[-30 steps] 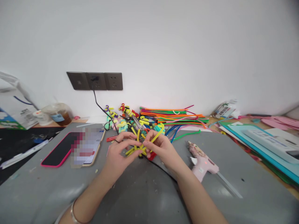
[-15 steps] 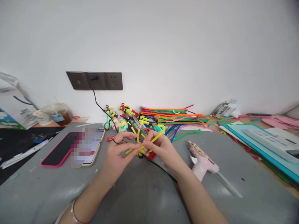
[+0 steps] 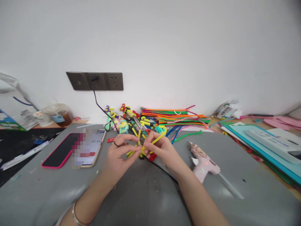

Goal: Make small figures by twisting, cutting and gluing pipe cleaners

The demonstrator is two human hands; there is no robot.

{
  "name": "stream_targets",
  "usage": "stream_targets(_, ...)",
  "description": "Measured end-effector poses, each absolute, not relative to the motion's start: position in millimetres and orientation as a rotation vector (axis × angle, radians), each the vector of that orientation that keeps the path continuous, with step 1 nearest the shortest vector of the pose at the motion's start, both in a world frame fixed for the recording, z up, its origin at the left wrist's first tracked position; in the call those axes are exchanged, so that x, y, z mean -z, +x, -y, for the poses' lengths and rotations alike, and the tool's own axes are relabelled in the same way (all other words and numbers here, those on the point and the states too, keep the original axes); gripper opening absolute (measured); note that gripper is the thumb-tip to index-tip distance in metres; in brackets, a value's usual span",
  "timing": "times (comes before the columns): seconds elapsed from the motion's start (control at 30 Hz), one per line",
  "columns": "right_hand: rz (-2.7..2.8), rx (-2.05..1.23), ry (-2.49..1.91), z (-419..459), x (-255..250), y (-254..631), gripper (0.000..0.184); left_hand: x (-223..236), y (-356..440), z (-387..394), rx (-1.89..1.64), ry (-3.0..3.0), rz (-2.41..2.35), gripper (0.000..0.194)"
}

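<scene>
Between my two hands is a bent yellow pipe cleaner [image 3: 160,135], whose curved end rises past my right fingers. My left hand [image 3: 122,152] pinches it with thumb and forefinger; a dark ring is on one finger. Close beside it, my right hand [image 3: 158,147] grips the same pipe cleaner between thumb and fingertips. Just beyond the fingers lie pliers [image 3: 139,123] and several small pipe-cleaner figures, one of them yellow and red [image 3: 127,110]. Other yellow pieces show below and behind my fingertips, partly hidden.
Bundles of coloured pipe cleaners [image 3: 174,114] lie along the wall. A pink glue gun [image 3: 202,160] with its glue stick rests at right, its black cord [image 3: 162,169] running under my hands. Two phones [image 3: 60,150] lie at left. Teal folders [image 3: 265,141] are stacked at far right.
My left fingertips have shifted slightly along the yellow pipe cleaner near my right fingers. My right hand and the things around are almost unmoved.
</scene>
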State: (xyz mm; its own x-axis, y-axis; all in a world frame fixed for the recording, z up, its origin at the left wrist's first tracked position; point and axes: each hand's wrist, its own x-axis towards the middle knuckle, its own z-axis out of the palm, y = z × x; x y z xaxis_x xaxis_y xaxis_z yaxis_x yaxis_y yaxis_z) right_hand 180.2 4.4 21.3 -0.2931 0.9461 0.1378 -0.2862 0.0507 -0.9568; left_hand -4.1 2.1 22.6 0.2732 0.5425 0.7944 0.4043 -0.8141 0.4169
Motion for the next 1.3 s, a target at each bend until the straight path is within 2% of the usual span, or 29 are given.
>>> stream_targets(1.3, 1.271, -1.467, -0.778, -4.7, -21.1, 179.9, 0.037, -19.2, -5.6, -3.9, -1.533, 2.35, -0.947, 0.01)
